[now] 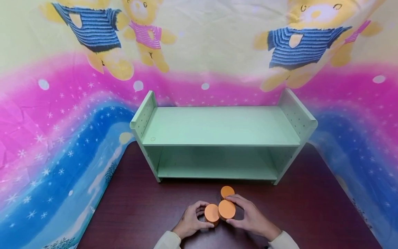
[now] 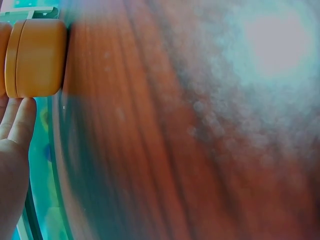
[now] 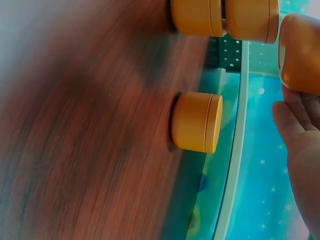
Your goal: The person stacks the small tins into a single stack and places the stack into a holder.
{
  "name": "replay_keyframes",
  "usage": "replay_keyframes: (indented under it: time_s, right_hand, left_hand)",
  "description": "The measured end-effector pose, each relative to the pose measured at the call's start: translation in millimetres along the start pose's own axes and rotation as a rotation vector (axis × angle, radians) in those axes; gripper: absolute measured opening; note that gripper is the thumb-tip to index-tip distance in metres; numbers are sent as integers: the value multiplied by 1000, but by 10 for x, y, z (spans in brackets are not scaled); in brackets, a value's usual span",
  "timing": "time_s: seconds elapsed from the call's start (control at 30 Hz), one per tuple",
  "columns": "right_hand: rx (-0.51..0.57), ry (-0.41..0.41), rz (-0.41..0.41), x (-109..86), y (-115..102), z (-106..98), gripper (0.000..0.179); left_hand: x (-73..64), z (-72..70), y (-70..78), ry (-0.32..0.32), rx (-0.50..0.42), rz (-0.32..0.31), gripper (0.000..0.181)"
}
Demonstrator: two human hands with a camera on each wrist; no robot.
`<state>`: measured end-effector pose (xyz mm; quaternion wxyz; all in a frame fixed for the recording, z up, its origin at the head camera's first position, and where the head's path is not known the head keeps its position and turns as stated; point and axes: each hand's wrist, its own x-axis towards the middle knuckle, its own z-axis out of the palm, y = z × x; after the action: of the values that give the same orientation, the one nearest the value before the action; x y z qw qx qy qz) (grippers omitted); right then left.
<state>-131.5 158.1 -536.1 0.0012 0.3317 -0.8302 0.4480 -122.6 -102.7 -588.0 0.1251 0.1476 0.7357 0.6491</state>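
Observation:
My left hand curls its thumb and fingers around a stack of two orange lidded jars standing on the table. The left wrist view shows the lower jar and part of the upper one, with the left fingers against them. My right hand grips another orange jar between thumb and fingers. In the right wrist view this held jar is off the table, close to the top of the stack. One more orange jar stands alone on the table, just behind the held jar.
A pale green two-tier shelf stands on the dark wood table beyond the jars, with raised side panels and holes in them. A printed cloth with teddy bears hangs behind and along both sides.

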Motion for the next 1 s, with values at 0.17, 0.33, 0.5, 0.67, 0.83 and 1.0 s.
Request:
replay_keyframes:
  time_s: [0.17, 0.33, 0.5, 0.67, 0.83, 1.0]
  right_hand:
    - [-34, 11, -23, 28, -16, 21, 63]
    - [-30, 10, -44, 60, -38, 48, 63]
    - [4, -13, -4, 92, -67, 73, 62]
    - [-5, -10, -40, 109, -81, 97, 61]
    - [-3, 5, -83, 132, -107, 119, 61]
    - [-2, 1, -78, 155, -128, 149, 60]
  left_hand:
    - [-2, 3, 2, 5, 7, 5, 55]
    - [-3, 10, -9, 17, 30, 15, 55]
    - [-1, 15, -2, 23, 45, 9, 55]
    - [1, 18, 17, 26, 44, 3, 55]
    - [1, 15, 28, 27, 49, 1, 55]
    - [1, 14, 24, 25, 46, 4, 55]
